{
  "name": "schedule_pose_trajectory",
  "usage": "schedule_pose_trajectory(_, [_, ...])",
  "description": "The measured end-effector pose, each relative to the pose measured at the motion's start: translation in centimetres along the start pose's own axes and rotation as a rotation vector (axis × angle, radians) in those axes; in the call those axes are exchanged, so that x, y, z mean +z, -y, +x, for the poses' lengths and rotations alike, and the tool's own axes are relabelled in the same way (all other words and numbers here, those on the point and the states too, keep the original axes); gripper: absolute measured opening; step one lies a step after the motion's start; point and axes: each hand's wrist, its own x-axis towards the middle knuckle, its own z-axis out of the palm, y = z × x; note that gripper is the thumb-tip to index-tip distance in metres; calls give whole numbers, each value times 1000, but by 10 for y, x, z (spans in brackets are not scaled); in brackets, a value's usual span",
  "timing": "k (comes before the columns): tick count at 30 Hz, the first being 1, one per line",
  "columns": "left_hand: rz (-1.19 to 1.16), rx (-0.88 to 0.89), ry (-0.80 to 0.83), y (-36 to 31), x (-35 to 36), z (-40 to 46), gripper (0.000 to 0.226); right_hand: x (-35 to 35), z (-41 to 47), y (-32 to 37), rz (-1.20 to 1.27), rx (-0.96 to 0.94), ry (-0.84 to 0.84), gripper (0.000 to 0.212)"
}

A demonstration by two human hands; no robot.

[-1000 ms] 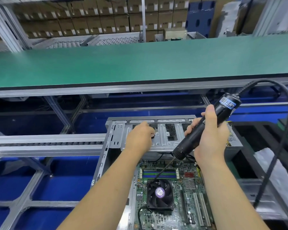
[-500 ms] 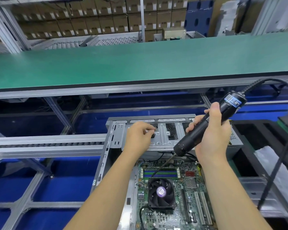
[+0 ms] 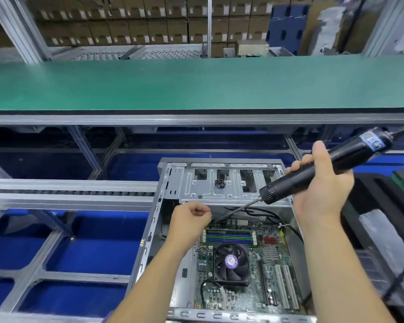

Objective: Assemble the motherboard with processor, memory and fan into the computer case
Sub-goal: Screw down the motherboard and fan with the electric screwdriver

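In the case: the computer case (image 3: 173, 183) lies open below me, with the motherboard (image 3: 273, 264) seated inside, its fan (image 3: 231, 262) and memory (image 3: 229, 236) sticks fitted.
My left hand (image 3: 189, 220): fingers curled into a loose fist above the board's top-left corner; I cannot tell whether they pinch anything.
My right hand (image 3: 322, 183): wrapped around the electric screwdriver (image 3: 324, 166), bit slanting down toward the board's upper edge.
Around: a green conveyor belt (image 3: 196, 82) beyond the case, cardboard boxes (image 3: 126, 22) stacked behind.
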Motion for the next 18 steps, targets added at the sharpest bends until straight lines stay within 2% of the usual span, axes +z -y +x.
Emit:
schedule_pose_trajectory(6, [116, -18, 49, 28, 0, 0, 13, 2, -11, -7, -39, -54, -7, 32])
schedule_pose_trajectory(12, [314, 110, 80, 33, 9, 0, 20, 7, -19, -15, -46, -84, 11, 32])
schedule_pose_trajectory(18, [296, 92, 31, 36, 7, 3, 19, 10, -20, -18, -31, -69, 0, 38])
